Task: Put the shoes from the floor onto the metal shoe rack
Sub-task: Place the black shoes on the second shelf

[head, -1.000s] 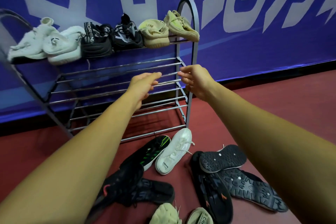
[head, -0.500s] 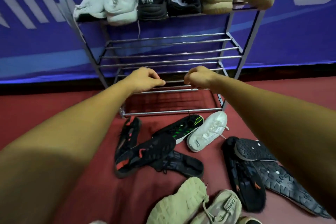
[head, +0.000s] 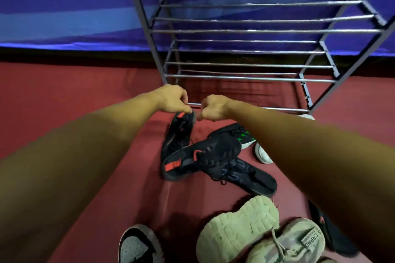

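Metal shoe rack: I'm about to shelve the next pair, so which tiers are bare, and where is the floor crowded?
Every rack tier in view is bare rods. Red floor left of the black sneakers is bare too. Crowded: sneakers overlap before the rack; beige shoes nearest you.

The left grip (head: 173,100) and the right grip (head: 211,108) sit side by side, almost touching. Just beyond them runs the lowest front bar of the metal shoe rack (head: 256,31), whose shelves rise farther back. Below the left grip, meeting its fingertips, a first shoe (head: 178,132) lies on the floor (head: 85,92), stretching toward the person. A second shoe (head: 203,156) lies across its near end and over a third shoe (head: 248,177) to the right. Nearer the person than both grips lies a sole-up shoe (head: 237,226), with a fifth shoe (head: 295,243) at its right.
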